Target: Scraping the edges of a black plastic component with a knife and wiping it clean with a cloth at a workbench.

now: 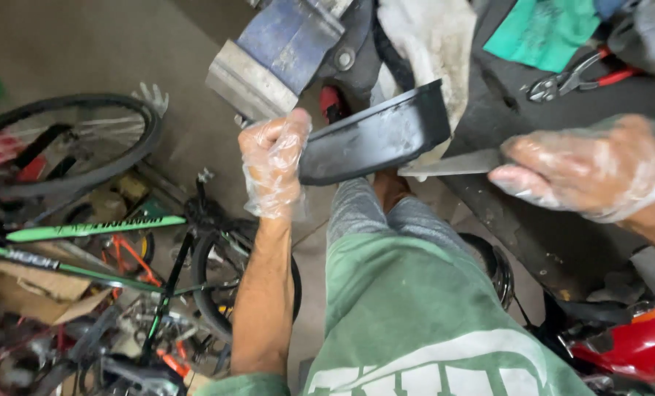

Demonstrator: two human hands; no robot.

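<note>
My left hand (272, 158), in a thin clear plastic glove, grips the left end of a curved black plastic strip (375, 136) that looks like a bicycle mudguard. My right hand (588, 169), also gloved, is closed on the handle of a knife whose grey blade (448, 164) points left, its tip touching the strip's lower right edge. A blue bench vise (279, 51) sits just above my left hand.
Red-handled pliers (573, 77) and a green cloth (544, 29) lie on the dark workbench (533, 220) at upper right. A green-and-black bicycle frame (92, 229), wheels (70, 139) and cardboard clutter the floor at left. A red vehicle part (628, 345) sits at lower right.
</note>
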